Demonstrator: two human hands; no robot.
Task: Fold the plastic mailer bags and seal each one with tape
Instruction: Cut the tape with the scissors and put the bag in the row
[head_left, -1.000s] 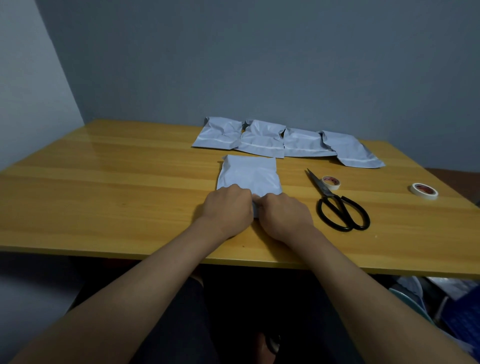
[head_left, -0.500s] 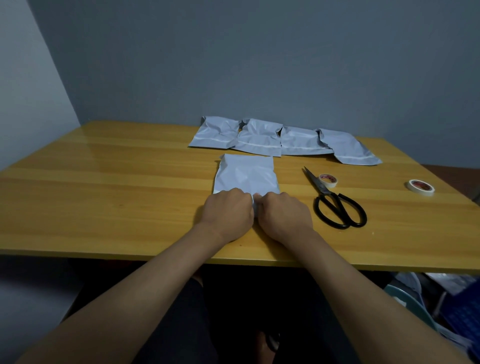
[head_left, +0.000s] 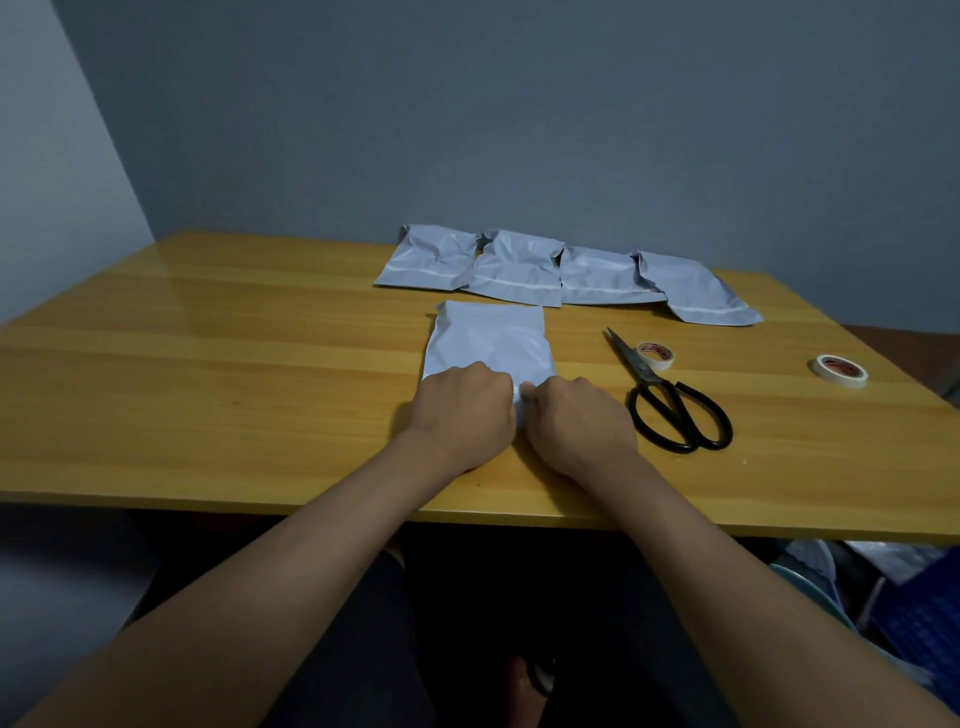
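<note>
A pale grey mailer bag (head_left: 491, 338) lies flat on the wooden table (head_left: 208, 364) in front of me. My left hand (head_left: 462, 410) and my right hand (head_left: 576, 421) sit side by side on its near edge, fingers curled under and gripping the plastic; the near part of the bag is hidden beneath them. Two rolls of white tape lie to the right: a small tape roll (head_left: 655, 355) by the scissors' tip and a larger tape roll (head_left: 840, 370) farther right.
Several more grey mailer bags (head_left: 519, 267) lie in a row along the back of the table. Black scissors (head_left: 670, 402) rest just right of my right hand. The table's front edge runs below my wrists. Blue clutter sits on the floor at right.
Both hands stay on the bag's near edge and have crept slightly forward over it. The view has shifted a little; nothing else has moved.
</note>
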